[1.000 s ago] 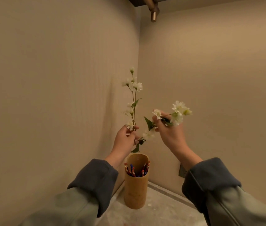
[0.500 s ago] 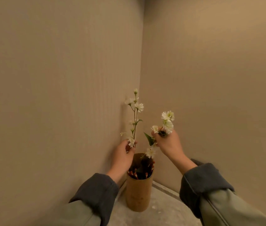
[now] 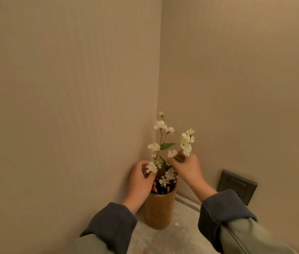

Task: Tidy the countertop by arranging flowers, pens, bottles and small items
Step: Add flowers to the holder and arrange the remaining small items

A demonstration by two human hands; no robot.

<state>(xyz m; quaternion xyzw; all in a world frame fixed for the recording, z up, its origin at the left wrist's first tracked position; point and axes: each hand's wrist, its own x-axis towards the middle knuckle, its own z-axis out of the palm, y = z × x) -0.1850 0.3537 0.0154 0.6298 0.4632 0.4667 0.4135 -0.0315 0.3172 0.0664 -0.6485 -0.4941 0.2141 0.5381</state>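
Hidden or unclear: the lower stems of the white flower sprigs [image 3: 160, 142] go out of sight into the cup mouth, behind blossoms and fingers; how deep they sit cannot be told.
Cut off: both forearms run out of the bottom edge of the frame; the countertop [image 3: 179, 233] shows only as a pale wedge at lower centre.
Hard to make out: a faint mark on the front of the cup; the socket openings on the wall plate, in dim light.
Left hand [image 3: 141, 177]: just left of centre, lower half of the frame, back of the hand toward the camera, fingers curled narrowly about the base of the taller sprig, beside a low blossom at the cup rim.
Right hand [image 3: 189, 168]: right of the cup, slightly higher, thumb and fingers pinched on the shorter sprig, whose blossoms stand above the knuckles.
Sleeves: dark grey cuffs over pale green, at lower left and lower right.
Bamboo pen cup [image 3: 160, 208]: upright on the countertop in the corner where the two walls meet, lower centre of the frame.
Pens [image 3: 157, 188]: red and blue tips, inside the cup under the blossoms.
Flowers, position: rising from the cup mouth, taller sprig left, shorter sprig leaning right.
Wall outlet plate [image 3: 236, 186]: dark, on the right wall, right of the cup, low.
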